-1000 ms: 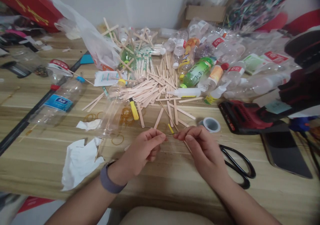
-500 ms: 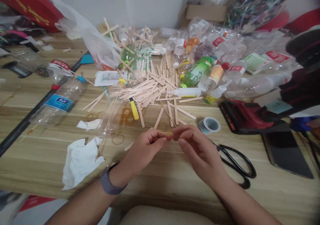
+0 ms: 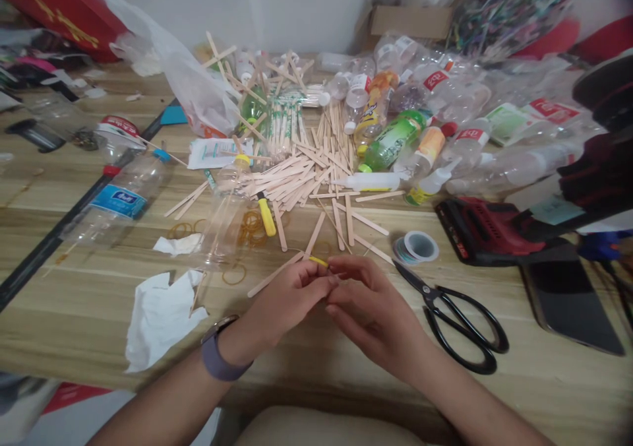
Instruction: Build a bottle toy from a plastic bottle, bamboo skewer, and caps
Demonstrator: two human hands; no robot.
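Where the two hands meet, just below the middle of the frame, a small, thin yellow strip [image 3: 319, 261] pokes out from between pinched fingertips. The left hand [image 3: 287, 301] is curled, knuckles up, with a grey band on its wrist. The right hand [image 3: 368, 304] bends inward, thumb and forefinger pressed against the left's. Above them flat, pale wooden sticks [image 3: 301, 175] lie heaped on the wood-grain table [image 3: 74, 314]. Glossy black-handled scissors [image 3: 455, 314] lie open at right, and crumpled white tissue [image 3: 158, 317] at lower left.
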